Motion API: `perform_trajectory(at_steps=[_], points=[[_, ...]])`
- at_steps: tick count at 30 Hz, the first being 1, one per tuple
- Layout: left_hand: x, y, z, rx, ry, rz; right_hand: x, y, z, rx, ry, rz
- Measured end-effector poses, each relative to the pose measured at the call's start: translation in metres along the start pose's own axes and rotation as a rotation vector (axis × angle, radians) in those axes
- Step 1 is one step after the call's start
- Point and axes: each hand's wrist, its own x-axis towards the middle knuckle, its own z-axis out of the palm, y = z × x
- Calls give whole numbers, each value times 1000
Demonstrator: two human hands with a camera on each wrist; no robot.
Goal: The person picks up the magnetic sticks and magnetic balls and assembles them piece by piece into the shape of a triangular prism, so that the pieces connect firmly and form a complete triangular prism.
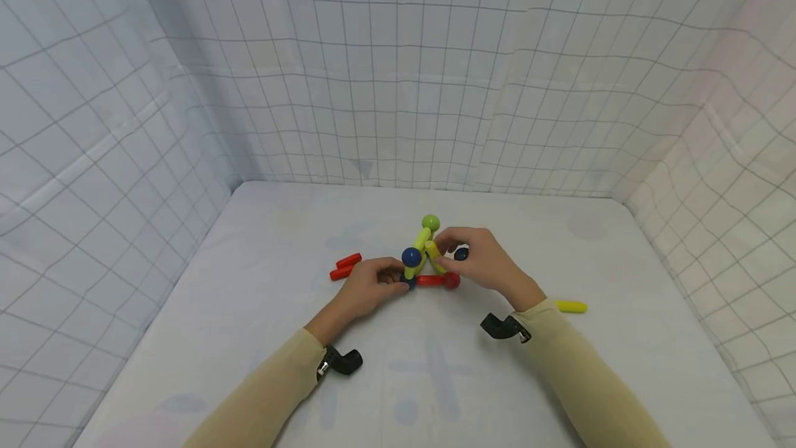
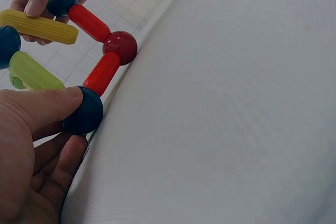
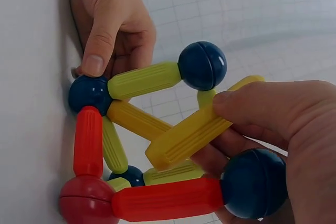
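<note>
A toy structure of building rods and balls stands on the white table between the hands. My left hand (image 1: 372,287) pinches its near-left dark blue ball (image 2: 85,111) between thumb and fingers, low at the tabletop. From that ball a red rod (image 3: 88,141) runs to a red ball (image 1: 451,281), and a yellow-green rod (image 3: 145,80) leads up to another blue ball (image 1: 411,257). My right hand (image 1: 484,259) holds a loose-ended yellow rod (image 3: 184,132), tilted over the structure. Beside that hand is a further blue ball (image 3: 254,183). A green ball (image 1: 431,222) tops the far side.
Two red rods (image 1: 345,267) lie left of the structure, beyond the left hand. Another yellow rod (image 1: 571,306) lies by the right sleeve, partly hidden. Grid-patterned cloth walls (image 1: 435,88) enclose the table (image 1: 298,220) at the back and sides.
</note>
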Motion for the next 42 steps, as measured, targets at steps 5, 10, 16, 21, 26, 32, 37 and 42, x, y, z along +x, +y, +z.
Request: perform_trajectory(at_steps=[5, 10, 16, 21, 26, 32, 37, 42], points=[[1, 0, 0, -1, 1, 2, 0, 5, 2, 5, -56, 38], [2, 1, 0, 2, 2, -7, 0, 7, 2, -20, -108, 70], [2, 0, 0, 4, 4, -5, 1, 6, 2, -60, -155, 83], [2, 1, 0, -3, 0, 6, 1, 5, 2, -77, -165, 74], [3, 0, -1, 4, 0, 13, 1, 6, 3, -83, -170, 73], [1, 1, -2, -11, 2, 19, 2, 5, 7, -113, -172, 77], [1, 1, -1, -14, 0, 16, 2, 4, 9, -130, -168, 72], [0, -1, 0, -8, 0, 25, 2, 1, 9, -131, -172, 64]])
